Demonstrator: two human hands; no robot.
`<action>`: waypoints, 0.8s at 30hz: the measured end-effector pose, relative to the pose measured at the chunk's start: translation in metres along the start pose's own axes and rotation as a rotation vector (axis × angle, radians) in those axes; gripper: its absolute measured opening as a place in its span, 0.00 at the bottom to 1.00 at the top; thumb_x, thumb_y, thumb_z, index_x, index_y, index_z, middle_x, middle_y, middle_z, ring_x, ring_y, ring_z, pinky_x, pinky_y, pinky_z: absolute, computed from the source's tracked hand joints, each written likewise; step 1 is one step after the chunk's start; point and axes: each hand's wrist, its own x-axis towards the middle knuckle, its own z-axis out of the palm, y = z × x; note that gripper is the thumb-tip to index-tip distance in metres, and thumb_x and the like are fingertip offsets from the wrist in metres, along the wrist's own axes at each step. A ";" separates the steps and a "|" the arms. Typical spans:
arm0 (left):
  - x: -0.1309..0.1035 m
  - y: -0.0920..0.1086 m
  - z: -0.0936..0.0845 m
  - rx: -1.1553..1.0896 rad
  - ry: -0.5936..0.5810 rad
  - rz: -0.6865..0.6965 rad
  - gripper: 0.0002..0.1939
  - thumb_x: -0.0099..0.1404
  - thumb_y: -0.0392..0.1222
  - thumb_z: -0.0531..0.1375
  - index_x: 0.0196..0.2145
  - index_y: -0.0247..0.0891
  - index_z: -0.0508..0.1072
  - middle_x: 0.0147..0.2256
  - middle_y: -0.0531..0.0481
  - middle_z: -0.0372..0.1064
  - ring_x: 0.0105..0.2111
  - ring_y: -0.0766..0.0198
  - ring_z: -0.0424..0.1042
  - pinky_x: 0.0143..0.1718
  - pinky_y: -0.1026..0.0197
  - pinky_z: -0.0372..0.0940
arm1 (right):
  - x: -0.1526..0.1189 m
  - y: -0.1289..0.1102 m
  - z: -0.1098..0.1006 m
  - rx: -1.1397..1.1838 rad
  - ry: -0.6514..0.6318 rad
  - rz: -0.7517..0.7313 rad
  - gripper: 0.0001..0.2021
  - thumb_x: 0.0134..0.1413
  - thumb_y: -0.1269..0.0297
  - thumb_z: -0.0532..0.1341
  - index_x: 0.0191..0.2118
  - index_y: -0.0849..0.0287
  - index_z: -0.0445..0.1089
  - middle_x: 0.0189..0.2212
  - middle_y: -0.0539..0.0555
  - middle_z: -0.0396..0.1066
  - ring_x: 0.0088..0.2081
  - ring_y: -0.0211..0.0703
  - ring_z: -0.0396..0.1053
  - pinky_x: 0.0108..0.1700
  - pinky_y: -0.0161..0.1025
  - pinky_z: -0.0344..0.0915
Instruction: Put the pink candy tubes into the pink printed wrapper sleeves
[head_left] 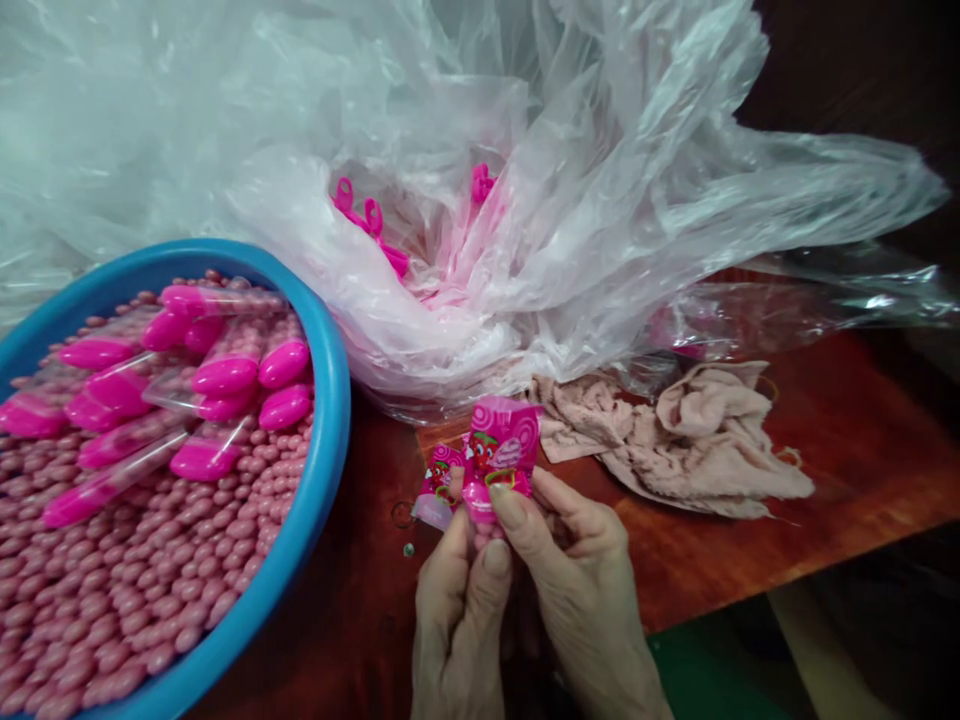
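Both hands meet at the front of the table around a small clear container of pink candies, with a printed pink wrapper (504,440) standing up over its far end. My left hand (461,610) pinches the candy-filled part from the left. My right hand (577,570) grips the wrapper's lower right side, thumb on its printed front. Just behind my left fingers lies a second printed wrapper (439,485), flat on the table. To the left, a blue basin (322,400) is filled with loose pink candies (172,580). Several clear tubes with bright pink ends (225,375) rest on them.
A large crumpled clear plastic bag (600,260) spreads across the back, with pink plastic parts (371,220) inside. A beige cloth (697,440) lies bunched to the right on the reddish-brown table (735,540). A small ring (403,514) lies near the second wrapper.
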 end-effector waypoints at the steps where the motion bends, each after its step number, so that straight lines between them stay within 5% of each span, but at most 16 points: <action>1: 0.000 0.000 0.000 -0.015 -0.004 0.006 0.19 0.49 0.50 0.69 0.41 0.50 0.77 0.49 0.57 0.72 0.55 0.59 0.64 0.51 0.66 0.62 | 0.000 0.002 0.000 -0.013 0.000 -0.013 0.04 0.48 0.63 0.68 0.27 0.56 0.76 0.21 0.45 0.75 0.23 0.31 0.70 0.27 0.23 0.68; 5: 0.006 0.002 0.002 -0.062 -0.050 0.054 0.20 0.50 0.50 0.68 0.42 0.47 0.76 0.46 0.53 0.73 0.50 0.60 0.68 0.46 0.67 0.65 | 0.001 0.009 0.000 -0.033 0.005 -0.016 0.05 0.50 0.61 0.67 0.29 0.56 0.76 0.23 0.48 0.76 0.27 0.36 0.72 0.32 0.29 0.71; 7: 0.014 0.008 0.003 -0.001 -0.148 0.097 0.16 0.53 0.51 0.67 0.38 0.42 0.76 0.38 0.51 0.75 0.38 0.63 0.72 0.34 0.68 0.67 | 0.004 0.011 -0.004 0.023 0.001 0.011 0.04 0.49 0.62 0.67 0.31 0.55 0.77 0.22 0.47 0.75 0.23 0.33 0.70 0.30 0.28 0.70; 10: 0.023 0.021 0.006 0.185 -0.423 0.191 0.15 0.60 0.52 0.60 0.26 0.36 0.71 0.19 0.56 0.63 0.17 0.72 0.58 0.16 0.69 0.53 | 0.009 0.008 -0.012 0.135 -0.088 0.103 0.07 0.45 0.63 0.70 0.33 0.56 0.77 0.19 0.46 0.72 0.14 0.28 0.61 0.17 0.26 0.64; 12: 0.026 0.029 0.008 0.269 -0.482 0.247 0.16 0.61 0.50 0.59 0.22 0.36 0.68 0.16 0.58 0.56 0.15 0.73 0.52 0.15 0.68 0.48 | 0.012 0.002 -0.017 0.201 -0.148 0.144 0.10 0.42 0.63 0.71 0.33 0.57 0.77 0.21 0.48 0.73 0.14 0.30 0.62 0.18 0.27 0.65; 16: 0.021 0.036 0.011 0.368 -0.467 0.309 0.09 0.60 0.43 0.59 0.24 0.38 0.70 0.16 0.57 0.58 0.15 0.72 0.51 0.17 0.65 0.45 | 0.014 -0.010 -0.019 0.180 -0.148 0.171 0.10 0.44 0.63 0.69 0.35 0.58 0.78 0.25 0.52 0.76 0.22 0.36 0.70 0.25 0.30 0.68; 24: 0.009 0.034 0.007 0.407 -0.280 0.397 0.11 0.59 0.42 0.60 0.20 0.39 0.71 0.12 0.58 0.55 0.13 0.71 0.52 0.17 0.64 0.47 | 0.006 0.005 -0.014 0.066 -0.223 0.245 0.12 0.51 0.60 0.65 0.41 0.56 0.75 0.20 0.45 0.67 0.19 0.28 0.61 0.21 0.25 0.60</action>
